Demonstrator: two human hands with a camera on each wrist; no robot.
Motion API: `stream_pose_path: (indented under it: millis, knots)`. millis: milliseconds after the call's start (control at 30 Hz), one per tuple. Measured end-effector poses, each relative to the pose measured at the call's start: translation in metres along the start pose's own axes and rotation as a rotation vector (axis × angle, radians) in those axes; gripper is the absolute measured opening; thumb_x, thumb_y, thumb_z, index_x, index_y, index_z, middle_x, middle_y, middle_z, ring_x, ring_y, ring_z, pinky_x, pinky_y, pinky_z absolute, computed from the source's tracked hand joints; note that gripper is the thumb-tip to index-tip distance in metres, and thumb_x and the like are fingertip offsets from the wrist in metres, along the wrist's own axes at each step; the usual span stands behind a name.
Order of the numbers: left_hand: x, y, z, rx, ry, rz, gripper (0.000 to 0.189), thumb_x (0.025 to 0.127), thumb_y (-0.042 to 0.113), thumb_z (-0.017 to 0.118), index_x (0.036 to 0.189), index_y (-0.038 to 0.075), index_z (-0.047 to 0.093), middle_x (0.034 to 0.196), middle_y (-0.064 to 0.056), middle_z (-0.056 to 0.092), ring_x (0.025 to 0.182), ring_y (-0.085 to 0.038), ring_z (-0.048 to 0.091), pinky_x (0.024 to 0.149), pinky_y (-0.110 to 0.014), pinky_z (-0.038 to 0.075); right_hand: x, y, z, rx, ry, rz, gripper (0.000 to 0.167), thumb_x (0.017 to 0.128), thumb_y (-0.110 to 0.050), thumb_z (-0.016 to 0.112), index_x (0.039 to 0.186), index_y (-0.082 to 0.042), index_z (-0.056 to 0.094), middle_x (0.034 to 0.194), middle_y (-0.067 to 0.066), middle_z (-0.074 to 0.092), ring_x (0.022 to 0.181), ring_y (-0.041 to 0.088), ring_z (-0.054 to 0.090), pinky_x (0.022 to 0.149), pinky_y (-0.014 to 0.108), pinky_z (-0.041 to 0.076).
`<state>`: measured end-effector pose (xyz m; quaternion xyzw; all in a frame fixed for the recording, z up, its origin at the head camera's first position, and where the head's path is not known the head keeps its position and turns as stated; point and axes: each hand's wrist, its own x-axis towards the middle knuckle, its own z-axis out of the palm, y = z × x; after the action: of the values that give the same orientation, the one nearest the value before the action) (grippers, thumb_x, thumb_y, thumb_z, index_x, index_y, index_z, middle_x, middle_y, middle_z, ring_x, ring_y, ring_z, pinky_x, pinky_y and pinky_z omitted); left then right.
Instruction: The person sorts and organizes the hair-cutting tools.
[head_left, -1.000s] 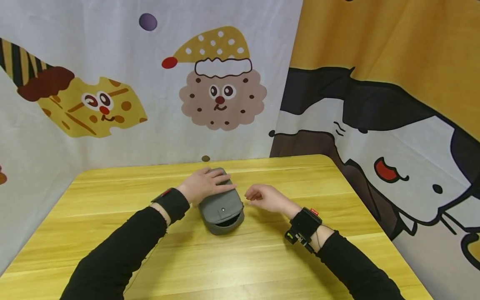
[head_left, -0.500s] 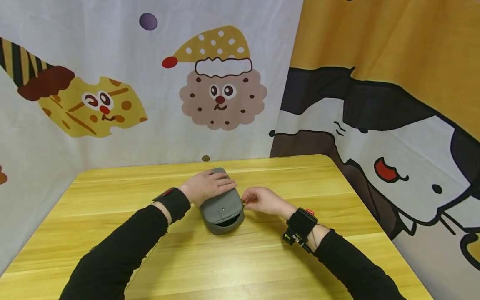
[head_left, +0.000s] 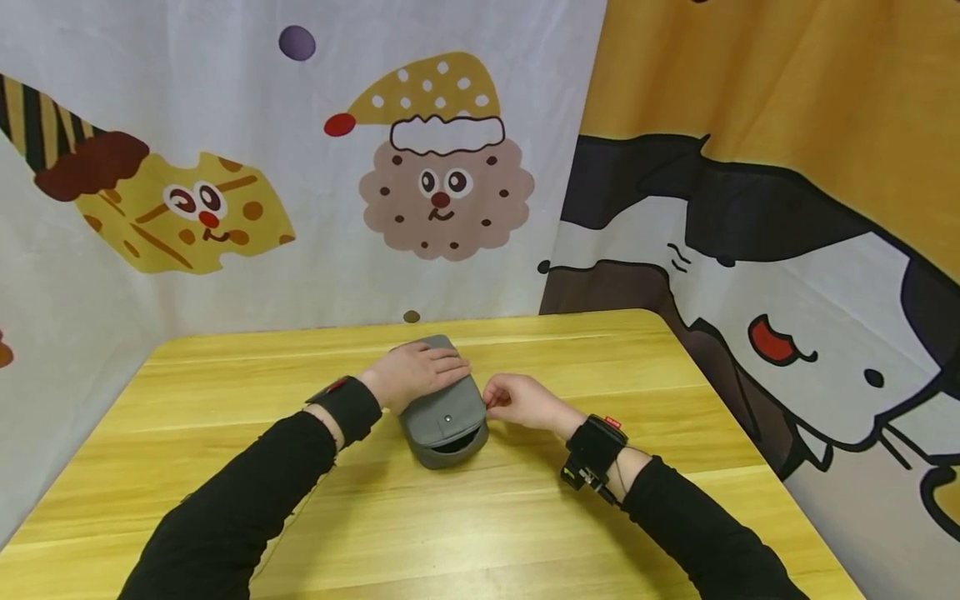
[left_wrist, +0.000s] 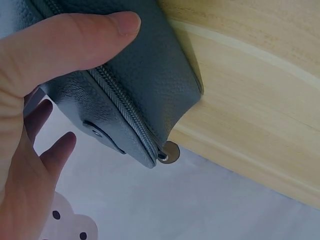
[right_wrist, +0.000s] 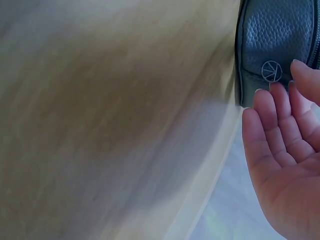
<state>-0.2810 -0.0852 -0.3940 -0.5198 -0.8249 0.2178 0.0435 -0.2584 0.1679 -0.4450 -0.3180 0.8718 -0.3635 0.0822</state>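
Observation:
A grey leather zip pouch (head_left: 442, 417) lies on the wooden table, its flap front showing a dark opening. My left hand (head_left: 412, 375) holds it from the left, with the fingers across the top. In the left wrist view the thumb (left_wrist: 95, 40) presses on the side below the zipper (left_wrist: 117, 95), and a round metal piece (left_wrist: 171, 152) sits at the zipper's far end. My right hand (head_left: 521, 400) is at the pouch's right edge. Thumb and fingertips pinch the zipper pull there, and its round metal charm (right_wrist: 271, 71) shows beside them in the right wrist view.
The yellow wooden table (head_left: 480, 533) extends around the pouch. Behind it hangs a white curtain (head_left: 247, 300) printed with cartoons, and another with a large cow-like print (head_left: 810, 300) stands along the right side. Both wrists wear black straps.
My right hand has moved left from beside the pouch to its right edge, and its fingers have closed on the zipper pull. The left hand and pouch have barely moved.

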Motion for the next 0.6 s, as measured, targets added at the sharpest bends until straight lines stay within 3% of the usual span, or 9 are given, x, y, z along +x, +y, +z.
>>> stream_pose_path:
  millis: [267,600]
  knots:
    - [0.001,-0.001,0.004,-0.031,0.002,-0.009,0.120,0.061,0.026,0.098,0.157,0.013,0.028,0.158,-0.005,0.033,0.144,-0.027,0.031,0.114,-0.044,0.034,0.000,0.002,0.000,-0.012,-0.019,-0.002,0.012,0.086,-0.003,0.075,0.091,-0.005,0.065,0.087,-0.001,0.067,0.083,0.008,0.062,0.077,0.023,0.053]
    - [0.002,-0.001,0.004,-0.045,-0.044,-0.025,0.121,0.062,0.024,0.097,0.158,0.014,0.025,0.160,-0.004,0.029,0.145,-0.026,0.028,0.115,-0.044,0.032,-0.003,0.011,-0.003,0.030,-0.070,-0.008,0.008,0.092,-0.010,0.072,0.087,-0.009,0.065,0.083,-0.006,0.063,0.080,0.008,0.058,0.077,0.026,0.051]
